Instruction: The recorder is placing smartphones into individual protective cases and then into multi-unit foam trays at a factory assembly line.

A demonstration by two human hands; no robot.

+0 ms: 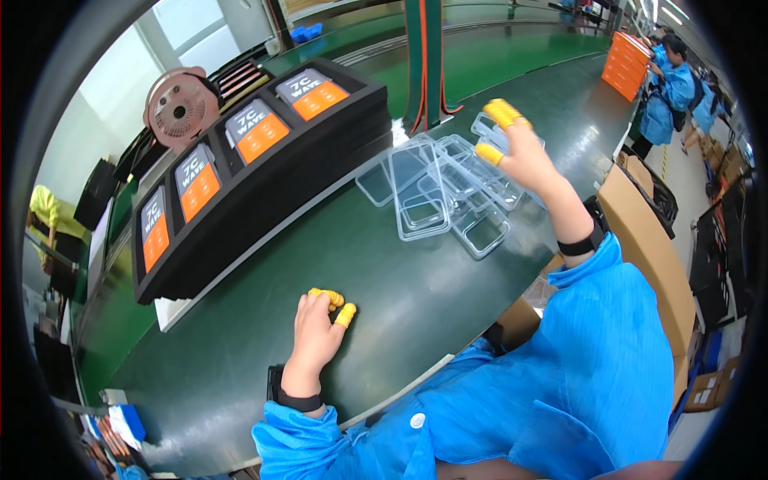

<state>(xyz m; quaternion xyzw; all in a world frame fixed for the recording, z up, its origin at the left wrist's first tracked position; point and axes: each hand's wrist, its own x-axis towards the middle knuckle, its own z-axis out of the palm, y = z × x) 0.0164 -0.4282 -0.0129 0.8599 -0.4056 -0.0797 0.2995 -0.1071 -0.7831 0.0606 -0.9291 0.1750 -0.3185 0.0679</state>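
Note:
My right hand [524, 156] reaches over a loose pile of clear plastic box covers [420, 196] on the green table [320, 248]. Its thumb and fingers, in yellow finger cots, are spread with nothing visibly between them; I cannot tell if they touch a cover. Near the table's front edge, my left hand [314, 336] hovers or rests with fingers loosely bent, nothing seen in it, yellow cots on its thumb and fingers. At the left, a stack of black foam trays [264, 180] holds several grey-and-orange packs [257, 130], one in each slot.
A pinkish fan [181, 108] stands behind the trays. A green post [424, 64] with orange cables rises beyond the covers. A cardboard box [644, 256] is to my right. Orange crates [626, 66] and co-workers in blue [668, 92] are at the far right.

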